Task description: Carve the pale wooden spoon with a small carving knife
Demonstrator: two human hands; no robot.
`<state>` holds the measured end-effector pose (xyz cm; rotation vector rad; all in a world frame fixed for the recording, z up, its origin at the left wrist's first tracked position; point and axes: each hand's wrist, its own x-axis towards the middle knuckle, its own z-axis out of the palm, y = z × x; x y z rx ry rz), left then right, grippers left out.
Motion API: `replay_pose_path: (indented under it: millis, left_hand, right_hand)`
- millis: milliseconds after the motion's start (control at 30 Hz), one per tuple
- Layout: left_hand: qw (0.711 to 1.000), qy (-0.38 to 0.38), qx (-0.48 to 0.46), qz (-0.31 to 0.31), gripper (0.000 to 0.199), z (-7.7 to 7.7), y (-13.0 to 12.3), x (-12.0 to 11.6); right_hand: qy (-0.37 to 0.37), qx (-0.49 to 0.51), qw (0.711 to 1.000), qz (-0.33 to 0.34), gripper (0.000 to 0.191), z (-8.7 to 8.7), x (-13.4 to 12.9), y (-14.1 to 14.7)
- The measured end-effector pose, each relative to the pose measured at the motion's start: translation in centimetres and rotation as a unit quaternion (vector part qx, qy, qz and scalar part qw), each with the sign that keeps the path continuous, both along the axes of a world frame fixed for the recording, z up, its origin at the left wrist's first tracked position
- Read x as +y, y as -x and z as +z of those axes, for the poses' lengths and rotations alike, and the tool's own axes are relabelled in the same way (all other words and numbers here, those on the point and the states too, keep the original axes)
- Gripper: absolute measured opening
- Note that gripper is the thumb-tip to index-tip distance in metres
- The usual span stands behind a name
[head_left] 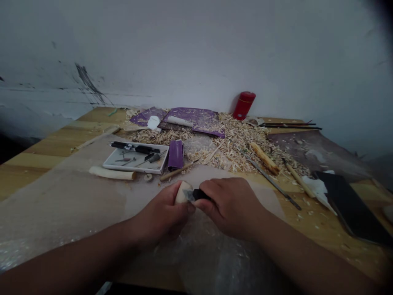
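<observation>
My left hand (162,215) grips a small, pale, rounded piece of carved wood (182,193), with its fingers wrapped under and around it. My right hand (230,207) is closed around a black-handled carving knife (199,194). The short steel blade (188,195) meets the wood, and its edge is partly hidden by the wood and my fingers. Both hands are close together above a sheet of clear plastic wrap (208,258), which lies on a tan paper sheet (70,200).
Wood shavings (233,141) cover the back of the wooden table (46,157). Around them lie a white tray of tools (135,166), purple sandpaper (176,155), a pale wooden billet (112,173), a metal file (272,183), a red canister (244,105) and a black board (351,207). A white wall stands behind.
</observation>
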<state>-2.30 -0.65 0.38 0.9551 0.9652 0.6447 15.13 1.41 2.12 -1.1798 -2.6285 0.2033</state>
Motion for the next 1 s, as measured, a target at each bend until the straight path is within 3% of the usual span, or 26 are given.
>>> replay_pose_path:
  millis: [200, 267, 333, 400, 633, 1000]
  left_hand:
    - [1.0, 0.011, 0.021, -0.021, 0.019, 1.0, 0.0, -0.5]
    - [0.998, -0.008, 0.03, -0.046, 0.017, 1.6, -0.1, -1.1]
    - [0.99, -0.07, 0.051, -0.109, 0.024, 2.0, -0.1, -1.6]
    - [0.991, -0.073, 0.065, -0.09, 0.021, 2.1, 0.0, -1.5]
    - [0.996, -0.032, 0.081, -0.03, 0.018, 0.9, 0.2, 0.1]
    - [0.977, -0.137, 0.162, -0.004, 0.015, 1.0, -0.1, 0.2]
  right_hand:
    - [-0.018, -0.017, 1.0, -0.005, 0.042, -0.1, 0.5, -0.3]
    - [-0.026, -0.036, 0.997, -0.061, 0.041, -0.2, 1.7, -1.4]
    - [-0.032, -0.051, 0.984, -0.165, 0.04, -0.1, 3.1, -2.7]
    - [-0.044, -0.018, 0.977, -0.207, 0.039, 0.1, 3.9, -3.8]
    - [-0.011, -0.011, 1.0, -0.015, 0.039, 0.6, 0.9, -1.2]
    - [-0.047, -0.062, 0.997, -0.009, 0.04, 0.3, -0.1, -0.3]
